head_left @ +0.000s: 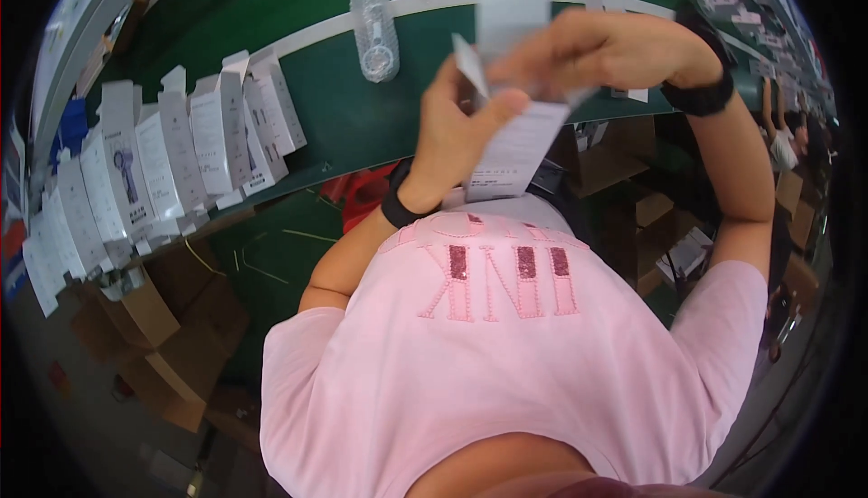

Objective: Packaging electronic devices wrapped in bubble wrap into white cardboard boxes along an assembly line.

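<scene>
In front of my chest I hold a white printed carton (522, 150), upright with its top flaps raised. My left hand (458, 123) grips the carton's left side near the top, thumb across its front. Over the carton's mouth is my right hand (579, 51), its fingers bent toward the flaps and smeared by motion; whether they pinch anything is hidden. A tall flap (513, 17) stands up behind the fingers. To the left on the green bench (334, 132) lies a bubble-wrapped handheld device (374, 32), apart from both hands.
Several white cartons (163, 159) with raised flaps stand in a row along the bench's left edge. Open brown cardboard boxes (167, 344) sit below at left, with more brown boxes (615, 155) at right. A red object (362, 198) is under the bench edge. Other people (782, 141) are far right.
</scene>
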The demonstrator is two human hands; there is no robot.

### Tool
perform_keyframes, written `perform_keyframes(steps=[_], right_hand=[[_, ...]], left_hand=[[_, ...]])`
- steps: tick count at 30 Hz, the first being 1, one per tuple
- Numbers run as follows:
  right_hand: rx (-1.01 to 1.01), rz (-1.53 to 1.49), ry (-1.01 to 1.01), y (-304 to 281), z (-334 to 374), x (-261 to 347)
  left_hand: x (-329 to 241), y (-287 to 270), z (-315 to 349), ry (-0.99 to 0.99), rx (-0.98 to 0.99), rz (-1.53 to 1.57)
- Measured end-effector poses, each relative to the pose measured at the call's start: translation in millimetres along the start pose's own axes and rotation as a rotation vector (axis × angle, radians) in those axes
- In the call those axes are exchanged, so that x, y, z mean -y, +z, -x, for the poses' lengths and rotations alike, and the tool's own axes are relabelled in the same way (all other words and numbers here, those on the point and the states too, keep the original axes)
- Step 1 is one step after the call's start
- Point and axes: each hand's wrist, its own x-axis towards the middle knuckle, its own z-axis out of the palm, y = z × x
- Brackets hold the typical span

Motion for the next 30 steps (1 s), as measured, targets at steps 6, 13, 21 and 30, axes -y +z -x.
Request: perform_keyframes(steps=[6, 13, 21, 30], right_hand=[[-0.935, -0.463, 0.14, 66, 56, -40], [-1.312, -1.092, -0.2, 146, 32, -94], [-1.255, -1.196, -0.338, 148, 96, -118], [-1.301, -0.525, -0.309, 164, 157, -122]], left_hand=[[-6, 6, -8, 0.002, 0.1, 0.042], [31, 39, 8, -0.081, 0.041, 0.103], [26, 100, -11, -0.167, 0.529, -0.074], [29, 137, -42, -0.208, 0.893, -0.425]])
